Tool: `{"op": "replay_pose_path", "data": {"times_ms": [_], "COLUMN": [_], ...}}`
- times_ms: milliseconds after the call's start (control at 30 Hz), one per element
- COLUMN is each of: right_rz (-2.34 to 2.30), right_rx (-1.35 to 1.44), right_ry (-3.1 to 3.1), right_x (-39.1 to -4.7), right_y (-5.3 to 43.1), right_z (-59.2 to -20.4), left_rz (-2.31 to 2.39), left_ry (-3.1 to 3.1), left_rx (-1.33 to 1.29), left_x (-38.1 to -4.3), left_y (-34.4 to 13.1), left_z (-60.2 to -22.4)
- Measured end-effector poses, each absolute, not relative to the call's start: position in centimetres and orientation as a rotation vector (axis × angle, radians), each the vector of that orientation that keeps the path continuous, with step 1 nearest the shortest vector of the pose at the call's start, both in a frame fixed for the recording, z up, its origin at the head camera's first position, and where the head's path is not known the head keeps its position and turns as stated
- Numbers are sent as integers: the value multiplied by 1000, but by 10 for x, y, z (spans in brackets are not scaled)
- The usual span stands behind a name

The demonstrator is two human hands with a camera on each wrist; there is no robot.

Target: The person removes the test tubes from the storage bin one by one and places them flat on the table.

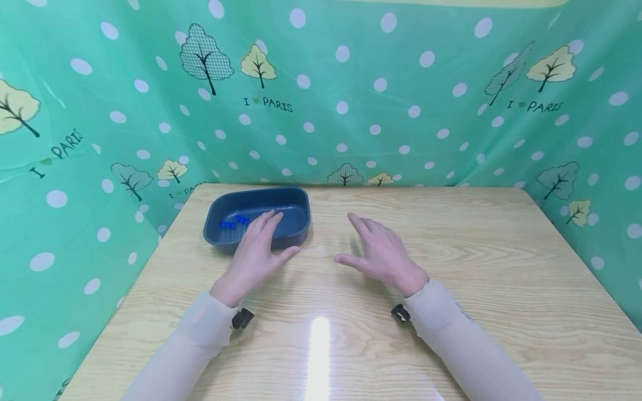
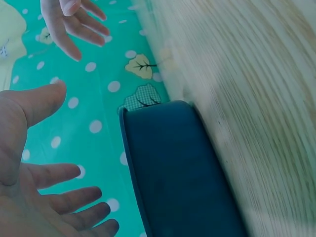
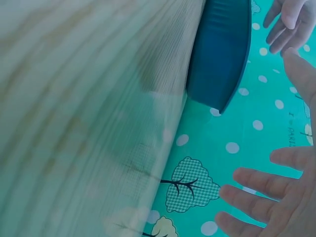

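Observation:
A dark blue rectangular basin (image 1: 296,240) stands at the back left of the table, its side wall filling the middle of the left wrist view. Inside it lie several small bright blue pieces (image 1: 228,225), too small to name. My left hand (image 1: 254,253) hovers at the basin's near side, fingers spread, and overlaps its front rim in the head view. To the right of the basin, my right hand (image 1: 383,253) hangs over the table, palm turned inward. Neither hand holds anything; both wrist views show the fingers apart and nearly straight.
The wood-grain table (image 1: 476,250) reaches back to a green curtain (image 1: 381,111) with white dots and printed trees, which also runs along both sides. A bright light reflection (image 1: 319,356) lies on the tabletop near the front.

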State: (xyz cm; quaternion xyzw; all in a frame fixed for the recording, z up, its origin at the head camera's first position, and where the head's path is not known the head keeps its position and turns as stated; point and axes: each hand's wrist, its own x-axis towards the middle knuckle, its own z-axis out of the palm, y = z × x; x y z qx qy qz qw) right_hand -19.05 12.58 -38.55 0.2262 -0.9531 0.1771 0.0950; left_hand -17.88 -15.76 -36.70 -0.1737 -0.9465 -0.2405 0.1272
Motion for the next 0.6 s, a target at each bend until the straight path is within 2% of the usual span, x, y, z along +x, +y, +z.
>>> {"op": "replay_pose_path", "data": {"times_ms": [600], "right_rz": [533], "right_rx": [667], "right_ry": [-2851], "right_x": [-198], "right_y": [116], "right_z": [-391], "left_rz": [-730], "left_ry": [-2778], "left_rx": [-444], "left_x": [-180], "left_y": [-172], "left_z": [-370]}}
